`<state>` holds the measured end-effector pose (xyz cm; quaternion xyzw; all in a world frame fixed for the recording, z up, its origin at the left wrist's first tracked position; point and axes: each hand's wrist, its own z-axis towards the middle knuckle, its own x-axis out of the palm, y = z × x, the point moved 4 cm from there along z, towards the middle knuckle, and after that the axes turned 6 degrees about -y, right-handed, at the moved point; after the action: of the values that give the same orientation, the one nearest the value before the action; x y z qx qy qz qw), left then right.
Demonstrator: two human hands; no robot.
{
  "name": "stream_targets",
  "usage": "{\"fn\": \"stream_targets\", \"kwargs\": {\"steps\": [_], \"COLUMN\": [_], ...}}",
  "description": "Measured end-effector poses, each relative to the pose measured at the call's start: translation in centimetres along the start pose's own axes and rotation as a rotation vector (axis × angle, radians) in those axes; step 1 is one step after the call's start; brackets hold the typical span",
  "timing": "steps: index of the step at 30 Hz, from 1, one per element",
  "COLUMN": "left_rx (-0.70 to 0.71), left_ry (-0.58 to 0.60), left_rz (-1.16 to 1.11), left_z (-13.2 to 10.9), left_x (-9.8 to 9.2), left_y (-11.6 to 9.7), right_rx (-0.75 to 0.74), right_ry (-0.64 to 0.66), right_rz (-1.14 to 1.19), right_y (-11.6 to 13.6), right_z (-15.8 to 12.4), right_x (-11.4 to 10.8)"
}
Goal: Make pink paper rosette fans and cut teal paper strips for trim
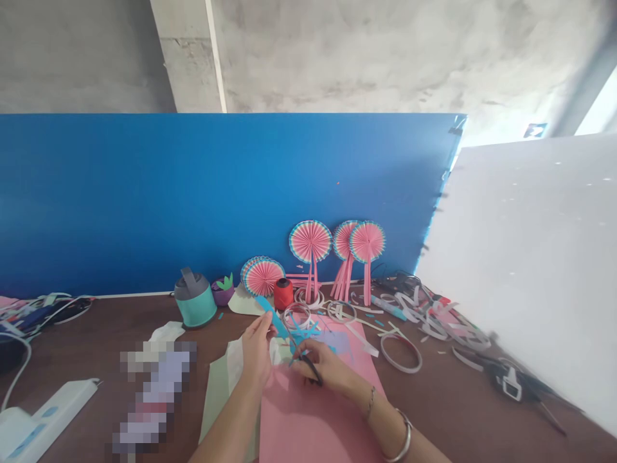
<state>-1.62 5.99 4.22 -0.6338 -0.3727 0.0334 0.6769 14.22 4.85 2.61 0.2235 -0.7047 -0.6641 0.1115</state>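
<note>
Between the fingers of my left hand [258, 344] is a blue paper strip [271, 312], tilted with its upper end leaning left. My right hand [324, 363] is closed on scissors [314, 371] with dark handles; the blades point up and left towards the strip. Whether they touch the paper I cannot tell. Below both hands lies a large pink sheet of paper [321, 418], with a pale green sheet [215, 392] at its left. Blue paper scraps [306, 331] are scattered just beyond my right hand.
Pink pleated paper fans [311, 241] stand against the blue partition [231, 193]. A teal container [195, 302], a purple pot [222, 292] and a red thread spool [283, 294] line the back. Tape rolls [402, 352] and a glue gun [511, 382] lie right; a power strip [58, 411] lies left.
</note>
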Motion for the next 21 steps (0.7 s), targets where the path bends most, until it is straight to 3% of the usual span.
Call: {"fn": "stream_targets", "kwargs": {"steps": [21], "left_rx": [-0.071], "left_ry": [-0.024], "left_rz": [-0.032], "left_z": [-0.19], "left_x": [0.36], "left_y": [0.50], "right_rx": [0.031], "right_ry": [-0.012], "right_rz": [-0.022], "right_y": [-0.60], "right_z": [0.57], "right_x": [0.07]}}
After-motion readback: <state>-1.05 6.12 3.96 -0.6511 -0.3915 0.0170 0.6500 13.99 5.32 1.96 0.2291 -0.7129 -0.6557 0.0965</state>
